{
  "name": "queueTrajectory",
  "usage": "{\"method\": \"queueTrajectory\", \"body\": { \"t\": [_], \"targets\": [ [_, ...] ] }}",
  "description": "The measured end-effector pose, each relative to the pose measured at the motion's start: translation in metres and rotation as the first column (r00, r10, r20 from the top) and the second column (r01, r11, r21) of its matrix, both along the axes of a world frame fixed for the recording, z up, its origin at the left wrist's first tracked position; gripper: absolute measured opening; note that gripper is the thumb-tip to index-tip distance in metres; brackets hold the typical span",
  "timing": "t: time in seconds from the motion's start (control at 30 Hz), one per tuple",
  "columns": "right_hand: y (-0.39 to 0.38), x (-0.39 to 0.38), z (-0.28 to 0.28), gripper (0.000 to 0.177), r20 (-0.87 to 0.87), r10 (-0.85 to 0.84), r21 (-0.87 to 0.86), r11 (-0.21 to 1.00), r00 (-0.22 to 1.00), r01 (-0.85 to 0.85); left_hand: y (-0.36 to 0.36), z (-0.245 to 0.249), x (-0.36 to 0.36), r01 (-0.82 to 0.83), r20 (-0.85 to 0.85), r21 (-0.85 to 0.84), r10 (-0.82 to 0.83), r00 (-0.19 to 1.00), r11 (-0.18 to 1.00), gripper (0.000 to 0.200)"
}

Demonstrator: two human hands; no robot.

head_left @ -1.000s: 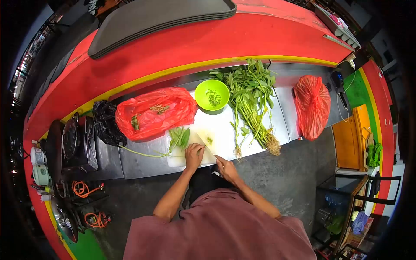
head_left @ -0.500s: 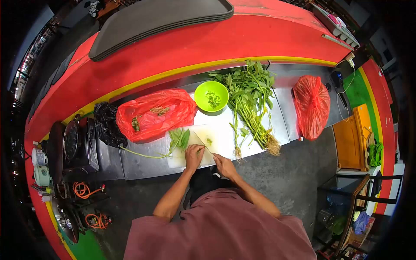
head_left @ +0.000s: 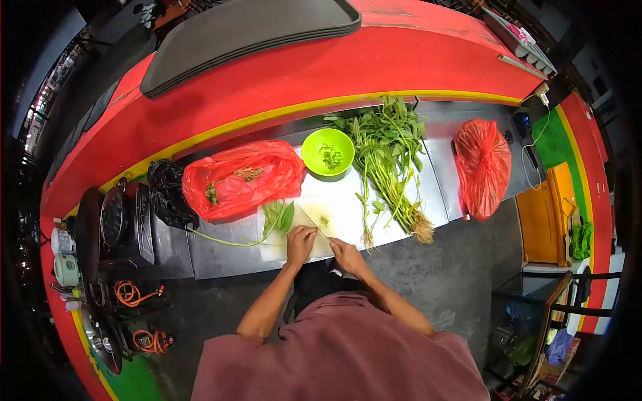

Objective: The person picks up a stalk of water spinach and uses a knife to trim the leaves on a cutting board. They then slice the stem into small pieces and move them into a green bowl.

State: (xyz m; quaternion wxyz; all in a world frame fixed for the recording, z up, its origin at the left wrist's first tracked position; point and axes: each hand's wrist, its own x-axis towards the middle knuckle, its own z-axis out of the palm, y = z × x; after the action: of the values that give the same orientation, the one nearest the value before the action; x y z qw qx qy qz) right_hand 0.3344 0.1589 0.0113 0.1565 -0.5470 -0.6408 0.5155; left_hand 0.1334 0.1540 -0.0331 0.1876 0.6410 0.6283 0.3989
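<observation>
My left hand (head_left: 301, 244) rests on the white cutting board (head_left: 275, 252), fingers curled and pressed together beside the blade; what lies under them is hidden. A knife (head_left: 314, 221) is gripped in my right hand (head_left: 345, 256), its blade slanting up and left across the board. Small chopped green bits (head_left: 324, 220) lie just right of the blade. Left of it, leafy greens (head_left: 279, 216) reach close to my left fingers, and a long pale stalk (head_left: 224, 241) trails off the board. Behind the board stands a lime-green bowl (head_left: 308, 155) with chopped green pieces inside.
A large rooted bunch of greens (head_left: 388, 157) lies right of the bowl. An open red plastic bag (head_left: 237, 200) holds trimmings, with a black bag (head_left: 167, 190) beside it. A tied red bag (head_left: 481, 167) sits farther right. Stacked dark trays (head_left: 247, 40) top the red wall (head_left: 401, 60).
The view has shifted very slightly. My hands, the knife and the greens keep nearly the same positions on the board.
</observation>
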Motion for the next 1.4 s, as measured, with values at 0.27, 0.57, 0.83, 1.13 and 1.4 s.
{"method": "queueTrajectory", "body": {
  "t": [0.27, 0.57, 0.83, 1.13, 1.4],
  "targets": [
    [-0.008, 0.003, -0.003, 0.038, 0.026, 0.006, 0.012, 1.000, 1.000, -0.007, -0.001, -0.006, 0.001, -0.021, 0.011, -0.040, 0.021, 1.000, 0.999, 0.010],
    [0.007, 0.001, 0.014, 0.037, 0.059, 0.069, 0.034, 0.997, 0.996, -0.071, -0.002, 0.001, -0.001, 0.000, -0.005, -0.006, 0.000, 1.000, 1.000, 0.012],
    [0.001, 0.007, -0.006, 0.038, 0.036, 0.062, 0.131, 0.989, 0.997, -0.066, 0.000, -0.001, 0.000, -0.013, 0.029, -0.017, 0.014, 0.999, 1.000, 0.011],
    [0.008, 0.000, -0.012, 0.040, 0.008, 0.062, 0.159, 0.985, 0.998, -0.063, 0.001, 0.002, -0.001, 0.022, 0.011, -0.002, -0.022, 1.000, 1.000, 0.012],
    [0.003, 0.003, 0.003, 0.039, 0.041, 0.048, 0.098, 0.994, 0.998, -0.052, 0.000, -0.005, 0.000, -0.016, 0.036, -0.079, 0.019, 0.999, 0.997, 0.012]
  ]
}}
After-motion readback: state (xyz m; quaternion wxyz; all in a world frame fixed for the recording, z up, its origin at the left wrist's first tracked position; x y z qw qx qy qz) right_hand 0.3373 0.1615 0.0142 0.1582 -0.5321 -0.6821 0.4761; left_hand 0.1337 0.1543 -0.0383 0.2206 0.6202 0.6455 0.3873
